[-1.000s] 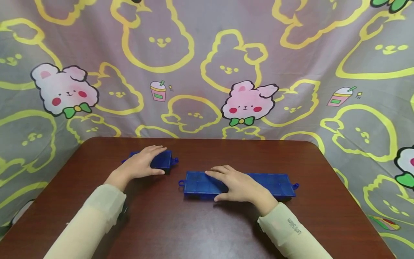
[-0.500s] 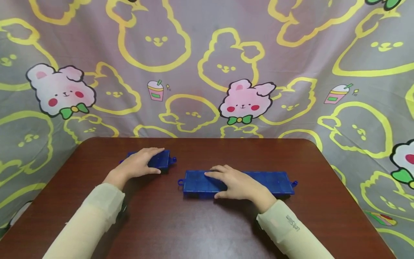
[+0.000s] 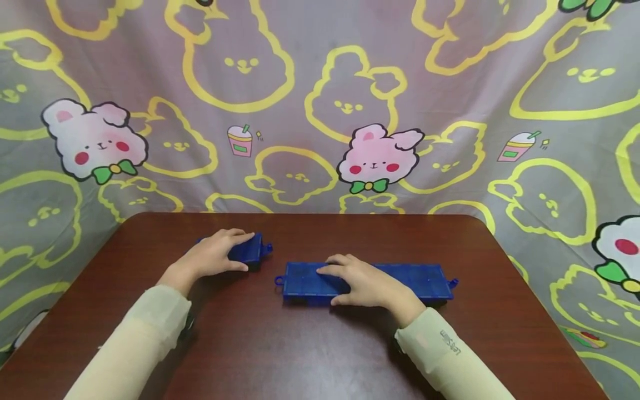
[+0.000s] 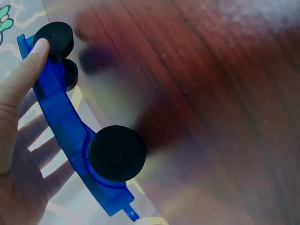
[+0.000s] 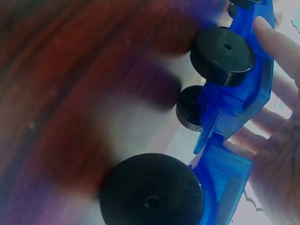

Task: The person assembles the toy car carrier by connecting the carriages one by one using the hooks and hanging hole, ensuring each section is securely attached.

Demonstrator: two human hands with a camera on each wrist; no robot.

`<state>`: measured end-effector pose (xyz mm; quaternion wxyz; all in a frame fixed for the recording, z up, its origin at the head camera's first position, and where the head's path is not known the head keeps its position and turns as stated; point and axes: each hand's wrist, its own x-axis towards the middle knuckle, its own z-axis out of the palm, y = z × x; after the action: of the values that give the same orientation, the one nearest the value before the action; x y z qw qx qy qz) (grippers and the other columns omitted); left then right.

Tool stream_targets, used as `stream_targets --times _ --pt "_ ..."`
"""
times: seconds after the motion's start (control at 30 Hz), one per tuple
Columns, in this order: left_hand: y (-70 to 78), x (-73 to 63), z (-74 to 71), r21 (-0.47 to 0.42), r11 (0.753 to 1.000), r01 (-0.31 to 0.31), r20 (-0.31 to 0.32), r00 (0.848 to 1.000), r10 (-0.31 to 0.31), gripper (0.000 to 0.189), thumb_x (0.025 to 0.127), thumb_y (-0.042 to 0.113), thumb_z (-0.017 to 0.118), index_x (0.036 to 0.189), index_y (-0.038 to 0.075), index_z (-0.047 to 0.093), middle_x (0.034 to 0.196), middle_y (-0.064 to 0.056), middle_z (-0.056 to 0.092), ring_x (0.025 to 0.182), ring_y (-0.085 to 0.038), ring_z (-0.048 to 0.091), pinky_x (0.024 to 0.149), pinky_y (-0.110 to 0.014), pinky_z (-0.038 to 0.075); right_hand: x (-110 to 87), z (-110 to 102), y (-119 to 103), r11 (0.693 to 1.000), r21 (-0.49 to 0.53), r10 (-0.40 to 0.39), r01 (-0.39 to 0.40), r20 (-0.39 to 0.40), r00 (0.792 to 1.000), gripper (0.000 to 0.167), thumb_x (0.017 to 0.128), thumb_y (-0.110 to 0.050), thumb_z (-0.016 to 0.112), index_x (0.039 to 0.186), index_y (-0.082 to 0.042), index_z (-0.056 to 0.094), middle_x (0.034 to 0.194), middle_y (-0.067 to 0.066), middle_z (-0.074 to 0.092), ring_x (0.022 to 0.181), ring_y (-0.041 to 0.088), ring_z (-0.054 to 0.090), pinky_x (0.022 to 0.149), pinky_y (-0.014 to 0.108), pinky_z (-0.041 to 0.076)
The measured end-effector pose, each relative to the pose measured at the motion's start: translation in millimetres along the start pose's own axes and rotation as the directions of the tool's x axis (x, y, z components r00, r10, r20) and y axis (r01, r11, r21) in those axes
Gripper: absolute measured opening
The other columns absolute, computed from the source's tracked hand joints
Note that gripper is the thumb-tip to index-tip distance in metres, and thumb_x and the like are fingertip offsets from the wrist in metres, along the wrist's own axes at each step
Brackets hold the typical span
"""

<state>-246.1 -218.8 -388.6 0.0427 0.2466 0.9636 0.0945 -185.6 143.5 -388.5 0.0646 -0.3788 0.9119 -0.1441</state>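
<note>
Wagons of translucent blue plastic sit under the two hands. The longer wagon (image 3: pixel 307 280) lies under the right hand (image 3: pixel 365 282), running out past it on both sides; a small loop (image 3: pixel 279 281) tips its end beyond that hand's fingertips, toward the left hand (image 3: pixel 212 254). The shorter wagon (image 3: pixel 247 251) lies under the left hand, with a little peg (image 3: pixel 269 248) sticking out just past the thumb, on the side facing the right hand.

Each hand grasps its wagon crosswise, thumb on the wall nearest the body and fingers on the far wall. Beneath the left hand are black wheels (image 4: pixel 117 153); similar wheels (image 5: pixel 222 55) show below the right thumb. A joint (image 5: pixel 213 136) shows just below the right hand's hold, though I cannot tell if it links two parts.

The step looks like steadying both wagons. Doing it well probably calls for a light pinch low on the walls, since heavy pressure could tilt a wagon or drag its wheels. The left hand's wagon sits farther from the body, so peg and loop are out of line; level wrists should help.

Around the hands spreads the brown table (image 3: pixel 280 350), with a patterned cloth (image 3: pixel 280 66) beyond the fingertips.
</note>
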Motion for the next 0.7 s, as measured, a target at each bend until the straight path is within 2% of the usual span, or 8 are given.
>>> stream_targets --times 0.3,0.43,0.7 --pt "3.7 -3.7 0.5 0.038 0.999 -0.028 -0.015 0.999 0.029 0.080 0.082 0.043 0.079 0.148 0.011 0.048 0.144 -0.023 0.050 0.129 -0.043 0.050 0.093 -0.068 0.045 -1.3 0 0 1.000 0.006 0.002 -0.002 0.000 1.000 0.063 0.085 -0.035 0.079 0.141 -0.019 0.056 0.145 0.012 0.050 0.130 0.030 0.050 0.106 0.048 0.047" --pt "7.9 -7.8 -3.4 0.050 0.999 -0.022 -0.008 1.000 0.022 0.081 0.081 0.043 0.080 0.149 0.012 0.047 0.144 -0.022 0.050 0.129 -0.043 0.049 0.093 -0.070 0.044 -0.6 1 0 1.000 0.005 -0.012 0.012 -0.008 1.000 0.062 0.085 -0.034 0.079 0.141 -0.018 0.057 0.144 0.012 0.051 0.129 0.030 0.050 0.106 0.048 0.047" --pt "14.7 -14.7 -5.3 0.065 0.998 -0.027 -0.035 0.999 0.029 0.081 0.080 0.044 0.081 0.148 0.013 0.049 0.142 -0.020 0.052 0.129 -0.041 0.050 0.092 -0.069 0.045 -0.9 3 0 1.000 0.001 -0.012 0.012 -0.018 1.000 0.062 0.084 -0.034 0.080 0.140 -0.019 0.057 0.144 0.012 0.050 0.129 0.029 0.050 0.105 0.047 0.048"
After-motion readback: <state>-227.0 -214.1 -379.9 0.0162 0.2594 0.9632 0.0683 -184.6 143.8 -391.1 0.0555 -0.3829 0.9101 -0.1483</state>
